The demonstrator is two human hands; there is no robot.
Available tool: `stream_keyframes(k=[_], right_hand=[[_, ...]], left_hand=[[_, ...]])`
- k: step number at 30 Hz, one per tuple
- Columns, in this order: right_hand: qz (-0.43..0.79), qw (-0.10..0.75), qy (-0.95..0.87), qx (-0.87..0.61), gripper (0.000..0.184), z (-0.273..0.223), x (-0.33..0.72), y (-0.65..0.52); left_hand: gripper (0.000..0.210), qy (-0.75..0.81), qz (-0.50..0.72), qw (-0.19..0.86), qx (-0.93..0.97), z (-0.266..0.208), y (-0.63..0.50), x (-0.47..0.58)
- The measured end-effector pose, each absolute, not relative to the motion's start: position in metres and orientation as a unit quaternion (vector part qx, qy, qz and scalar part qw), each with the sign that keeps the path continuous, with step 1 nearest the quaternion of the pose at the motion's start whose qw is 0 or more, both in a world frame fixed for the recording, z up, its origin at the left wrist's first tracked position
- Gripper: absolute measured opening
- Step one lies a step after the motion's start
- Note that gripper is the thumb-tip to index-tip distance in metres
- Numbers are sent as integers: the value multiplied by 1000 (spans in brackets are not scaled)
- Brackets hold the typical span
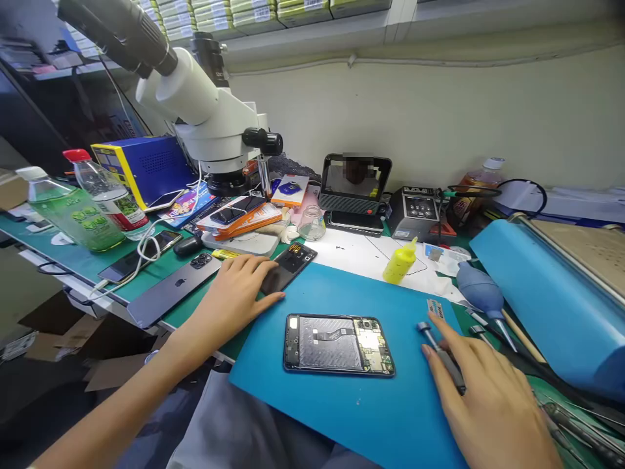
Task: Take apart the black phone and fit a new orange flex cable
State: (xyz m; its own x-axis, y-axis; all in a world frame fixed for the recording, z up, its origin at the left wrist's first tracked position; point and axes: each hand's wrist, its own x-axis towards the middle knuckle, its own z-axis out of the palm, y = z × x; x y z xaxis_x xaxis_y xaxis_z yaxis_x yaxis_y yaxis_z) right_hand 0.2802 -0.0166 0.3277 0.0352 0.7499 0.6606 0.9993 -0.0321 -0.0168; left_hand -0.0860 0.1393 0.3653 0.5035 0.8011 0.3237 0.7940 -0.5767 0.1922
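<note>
On the blue mat (332, 417) lies an opened phone (336, 345), its battery and circuit board exposed. My left hand (241, 286) rests palm down left of it, thumb spread away, fingertips at the edge of a dark phone back cover (295, 260). Whether they press on the cover is hidden. At the mat's right side, my right hand (488, 391) is spread, with a small screwdriver (446, 361) lying between thumb and index finger, not gripped. The index fingertip is at a small printed metal piece (434, 307).
A microscope (209, 124) stands at the back left, near stacked phones (239, 215) and bottles (78, 212). A grey iPhone (176, 290) lies by the left edge. Behind the mat are a yellow squeeze bottle (400, 262) and a glass jar (312, 223). A blue air blower (481, 286) sits right.
</note>
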Motion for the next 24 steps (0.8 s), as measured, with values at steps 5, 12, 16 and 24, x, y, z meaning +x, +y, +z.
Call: stream_keyframes(k=[5, 12, 16, 24], right_hand=[[-316, 193, -668, -646, 52, 320, 283, -23], [-300, 216, -671, -643, 43, 325, 279, -24], [-291, 225, -659, -656, 41, 325, 274, -25], [-246, 241, -629, -697, 39, 329, 264, -29]], left_hand=[[46, 478, 167, 21, 862, 365, 150, -79], [60, 462, 204, 74, 860, 366, 139, -79], [72, 425, 254, 90, 864, 368, 129, -85], [64, 403, 318, 244, 823, 370, 90, -101]])
